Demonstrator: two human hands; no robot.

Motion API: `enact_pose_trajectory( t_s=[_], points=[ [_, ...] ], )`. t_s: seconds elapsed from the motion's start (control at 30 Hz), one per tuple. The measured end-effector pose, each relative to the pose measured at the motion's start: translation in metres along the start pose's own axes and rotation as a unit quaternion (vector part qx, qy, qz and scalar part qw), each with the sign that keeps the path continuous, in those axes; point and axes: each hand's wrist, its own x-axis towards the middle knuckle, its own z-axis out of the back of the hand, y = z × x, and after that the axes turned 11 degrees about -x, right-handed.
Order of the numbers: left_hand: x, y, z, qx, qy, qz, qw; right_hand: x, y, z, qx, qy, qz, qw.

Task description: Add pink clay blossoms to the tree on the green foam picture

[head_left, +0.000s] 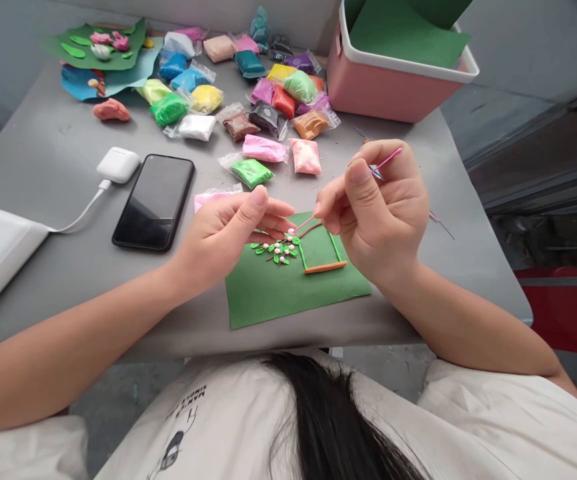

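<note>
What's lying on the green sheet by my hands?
On the green sheet: a cluster of green leaves and pinkish balls, two green strips, an orange bar and a brown strip. Your left hand covers its upper left, your right hand its upper right; anything there is hidden.

A slim orange-brown clay bar (325,267) and small pale-pink clay balls (282,259) stood out against the plain green rectangular paper sheet (293,300). The slender, straight stick (387,161) was bright pink, the fabric shirt (238,413) white with black print.
</note>
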Motion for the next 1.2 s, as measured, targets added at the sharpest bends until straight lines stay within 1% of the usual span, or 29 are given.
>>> enact_pose_trajectory(
  t_s=[0.17, 0.23, 0.27, 0.33, 0.43, 0.57, 0.67, 0.8, 0.87, 1.03, 1.2],
  points=[
    [0.008, -0.01, 0.01, 0.086, -0.044, -0.059, 0.994, 0.002, 0.003, -0.001, 0.014, 0.018, -0.012, 1.0],
    [0.012, -0.017, 0.016, 0.117, -0.042, -0.067, 0.99, 0.004, 0.003, -0.003, 0.027, 0.026, -0.013, 0.999],
    [0.013, -0.021, 0.018, 0.141, -0.035, -0.058, 0.988, 0.005, 0.003, -0.004, 0.031, 0.029, -0.015, 0.999],
    [0.016, -0.028, 0.022, 0.217, -0.007, -0.012, 0.976, 0.008, 0.003, -0.006, 0.029, 0.031, -0.019, 0.999],
    [0.018, -0.036, 0.025, 0.333, 0.055, 0.06, 0.939, 0.012, 0.004, -0.007, 0.008, 0.023, -0.017, 1.0],
    [0.016, -0.037, 0.026, 0.415, 0.131, 0.12, 0.892, 0.011, 0.006, -0.005, 0.005, 0.021, -0.028, 0.999],
    [0.014, -0.033, 0.025, 0.449, 0.157, 0.143, 0.868, 0.004, 0.001, -0.004, 0.03, 0.022, -0.056, 0.998],
    [0.013, -0.028, 0.022, 0.484, 0.176, 0.16, 0.842, -0.008, -0.009, -0.005, 0.042, 0.027, -0.099, 0.994],
    [0.013, -0.028, 0.02, 0.488, 0.184, 0.157, 0.839, -0.012, -0.012, -0.006, 0.038, 0.037, -0.105, 0.993],
    [0.014, -0.028, 0.021, 0.486, 0.189, 0.157, 0.839, -0.015, -0.011, -0.008, 0.021, 0.057, -0.093, 0.994],
    [0.014, -0.027, 0.022, 0.482, 0.199, 0.164, 0.837, -0.015, -0.01, -0.009, 0.053, 0.074, -0.112, 0.99]
  ],
)
